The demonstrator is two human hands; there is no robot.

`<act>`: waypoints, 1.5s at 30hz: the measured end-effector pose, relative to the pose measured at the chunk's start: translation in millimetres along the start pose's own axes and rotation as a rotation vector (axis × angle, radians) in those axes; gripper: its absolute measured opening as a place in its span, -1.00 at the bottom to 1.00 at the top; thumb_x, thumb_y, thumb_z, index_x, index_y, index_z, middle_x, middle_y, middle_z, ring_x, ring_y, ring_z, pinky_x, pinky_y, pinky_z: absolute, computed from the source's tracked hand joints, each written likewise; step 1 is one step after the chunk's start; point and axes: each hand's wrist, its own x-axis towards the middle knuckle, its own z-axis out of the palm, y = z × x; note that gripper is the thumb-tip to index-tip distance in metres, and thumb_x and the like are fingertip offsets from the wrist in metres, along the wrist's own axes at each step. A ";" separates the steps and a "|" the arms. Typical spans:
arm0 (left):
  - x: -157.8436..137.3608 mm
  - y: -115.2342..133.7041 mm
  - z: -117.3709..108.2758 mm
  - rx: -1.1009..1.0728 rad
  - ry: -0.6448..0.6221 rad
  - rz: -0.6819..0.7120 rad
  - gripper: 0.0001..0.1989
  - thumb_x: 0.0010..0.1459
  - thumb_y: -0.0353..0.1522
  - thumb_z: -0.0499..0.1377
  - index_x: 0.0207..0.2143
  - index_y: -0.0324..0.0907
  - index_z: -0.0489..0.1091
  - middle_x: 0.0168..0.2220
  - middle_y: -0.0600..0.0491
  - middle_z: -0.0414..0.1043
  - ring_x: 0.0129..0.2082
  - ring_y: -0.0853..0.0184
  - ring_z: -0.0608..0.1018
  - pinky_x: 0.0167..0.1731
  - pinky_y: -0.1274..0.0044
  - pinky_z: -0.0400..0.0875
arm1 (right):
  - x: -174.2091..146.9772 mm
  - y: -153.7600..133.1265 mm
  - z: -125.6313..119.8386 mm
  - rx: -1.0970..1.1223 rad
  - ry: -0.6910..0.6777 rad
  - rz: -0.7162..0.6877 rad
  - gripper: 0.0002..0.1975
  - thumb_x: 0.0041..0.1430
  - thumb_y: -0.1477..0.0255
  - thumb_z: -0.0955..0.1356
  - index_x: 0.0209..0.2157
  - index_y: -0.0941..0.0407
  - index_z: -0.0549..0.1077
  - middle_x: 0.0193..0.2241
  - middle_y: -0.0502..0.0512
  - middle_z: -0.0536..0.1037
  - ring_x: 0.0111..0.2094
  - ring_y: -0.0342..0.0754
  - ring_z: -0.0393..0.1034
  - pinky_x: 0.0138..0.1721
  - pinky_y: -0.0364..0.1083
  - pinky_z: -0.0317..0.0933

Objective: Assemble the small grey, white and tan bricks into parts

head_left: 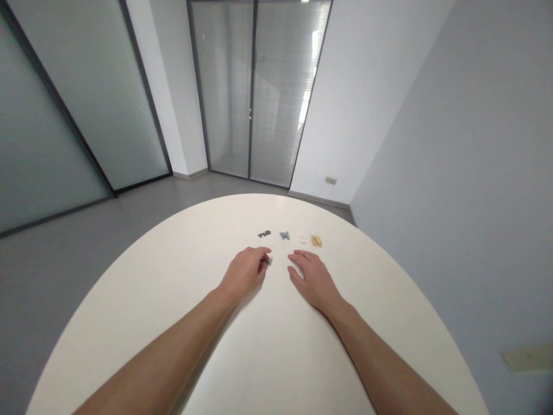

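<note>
My left hand rests over the middle of the white round table, its thumb and fingers closed on a small grey piece that pokes out at the fingertips. Its exact kind is too small to tell. To its right, my right hand holds nothing, with thumb and fingers apart and pointing toward the left hand. Just beyond the hands lie a cluster of small black pieces, some blue-grey pieces, several small white pieces and a tan-yellow flat piece with darker marks on it.
The round white tabletop spreads under both forearms, with its curved edge on the far side. Past it are a grey floor, a glass door with blinds, frosted panels on the left and a plain wall on the right.
</note>
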 end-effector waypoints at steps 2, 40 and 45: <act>0.9 0.8 0.8 -0.013 -0.009 0.011 -0.68 0.22 -0.49 0.09 0.01 -0.14 0.41 -0.18 0.02 0.58 -0.12 0.24 0.54 -0.08 0.42 0.40 | -0.4 -4.7 -0.1 0.032 0.005 -0.029 -0.72 0.24 0.42 0.34 -0.03 0.13 0.53 0.03 0.21 0.52 0.09 0.10 0.35 0.18 0.10 0.19; 0.0 19.5 -3.3 -0.154 -0.053 -0.083 -0.82 0.21 -0.38 0.10 -0.23 -0.10 0.50 -0.23 0.07 0.58 -0.32 0.33 0.53 -0.32 0.49 0.32 | 4.0 -26.3 -6.5 0.342 0.030 0.085 -0.92 0.23 0.49 0.32 -0.29 0.08 0.48 -0.29 0.07 0.55 -0.19 -0.01 0.40 -0.08 -0.02 0.23; -0.9 21.2 -2.9 -0.152 -0.035 -0.082 -0.84 0.19 -0.38 0.11 -0.25 -0.11 0.50 -0.24 0.06 0.57 -0.27 0.31 0.54 -0.28 0.49 0.33 | 3.8 -27.1 -6.5 0.331 0.036 0.098 -0.92 0.23 0.48 0.32 -0.29 0.09 0.47 -0.30 0.06 0.55 -0.19 -0.01 0.40 -0.09 -0.02 0.23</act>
